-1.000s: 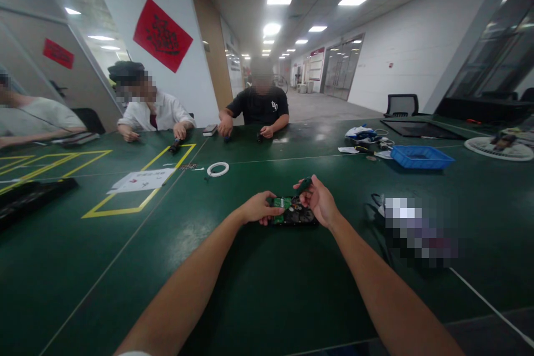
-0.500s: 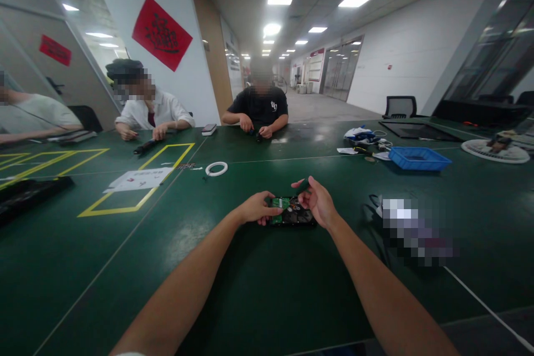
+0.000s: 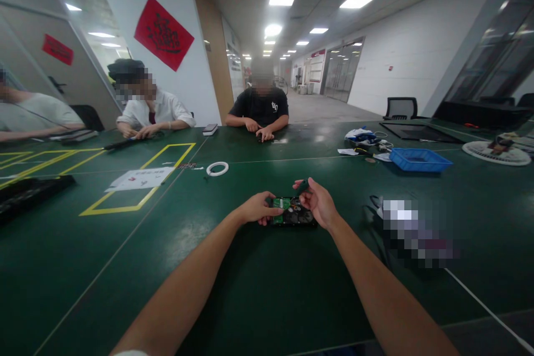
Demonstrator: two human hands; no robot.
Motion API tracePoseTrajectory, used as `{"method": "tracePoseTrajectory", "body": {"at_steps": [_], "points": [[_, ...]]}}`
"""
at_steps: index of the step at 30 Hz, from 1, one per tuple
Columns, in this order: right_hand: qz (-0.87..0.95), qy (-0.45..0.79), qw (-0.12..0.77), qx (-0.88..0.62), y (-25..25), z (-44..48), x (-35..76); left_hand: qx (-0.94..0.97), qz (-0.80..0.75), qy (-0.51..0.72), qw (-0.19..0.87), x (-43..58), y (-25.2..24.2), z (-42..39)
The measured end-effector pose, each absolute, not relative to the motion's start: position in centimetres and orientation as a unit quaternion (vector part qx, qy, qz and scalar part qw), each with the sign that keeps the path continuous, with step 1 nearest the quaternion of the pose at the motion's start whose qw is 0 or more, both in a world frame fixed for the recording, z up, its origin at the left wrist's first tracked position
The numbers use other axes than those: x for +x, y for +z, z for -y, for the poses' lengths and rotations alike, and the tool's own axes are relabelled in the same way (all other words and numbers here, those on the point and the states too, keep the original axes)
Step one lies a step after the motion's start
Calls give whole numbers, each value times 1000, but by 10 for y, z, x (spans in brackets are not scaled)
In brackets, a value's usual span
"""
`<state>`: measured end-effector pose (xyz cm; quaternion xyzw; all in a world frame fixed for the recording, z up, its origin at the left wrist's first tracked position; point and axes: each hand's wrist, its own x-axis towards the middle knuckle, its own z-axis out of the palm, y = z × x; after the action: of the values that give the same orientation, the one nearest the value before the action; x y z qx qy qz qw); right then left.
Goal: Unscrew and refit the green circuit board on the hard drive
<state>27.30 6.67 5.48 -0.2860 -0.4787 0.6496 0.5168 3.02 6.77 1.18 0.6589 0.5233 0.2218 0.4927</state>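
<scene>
A black electronic device [image 3: 306, 217] lies on the green table in front of me, its inside exposed, with a green circuit board [image 3: 280, 203] in its left part and small wires near the middle. My left hand [image 3: 261, 208] grips the device's left end, thumb over the board and fingers at the side. Above the right part of the device, my right hand [image 3: 317, 200] pinches the dark handle of a small screwdriver [image 3: 303, 186]. Its tip points down toward the device; whether it touches anything inside is too small to tell.
Right of my hands lies a blurred-out object [image 3: 413, 228] with a cable. Beyond stand a blue tray [image 3: 420, 161] and a white fan grille [image 3: 496, 152]. A white ring [image 3: 217, 169] and paper sheet [image 3: 139, 179] lie left. Co-workers sit across, one in a black shirt [image 3: 261, 108].
My hands and the device stay nearly in place; the screwdriver handle has shifted slightly. Across the table, the black-shirted person's hands have lowered, and the white-shirted person's dark object has moved left.
</scene>
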Motion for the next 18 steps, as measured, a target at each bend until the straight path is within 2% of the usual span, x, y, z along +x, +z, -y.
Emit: {"method": "tracePoseTrajectory", "body": {"at_steps": [9,18], "points": [[467,667,508,-282,50,-72,275,661,-517,223,496,30,13,-67],[483,626,533,-303,51,-70,273,654,-518,227,503,30,10,-68]]}}
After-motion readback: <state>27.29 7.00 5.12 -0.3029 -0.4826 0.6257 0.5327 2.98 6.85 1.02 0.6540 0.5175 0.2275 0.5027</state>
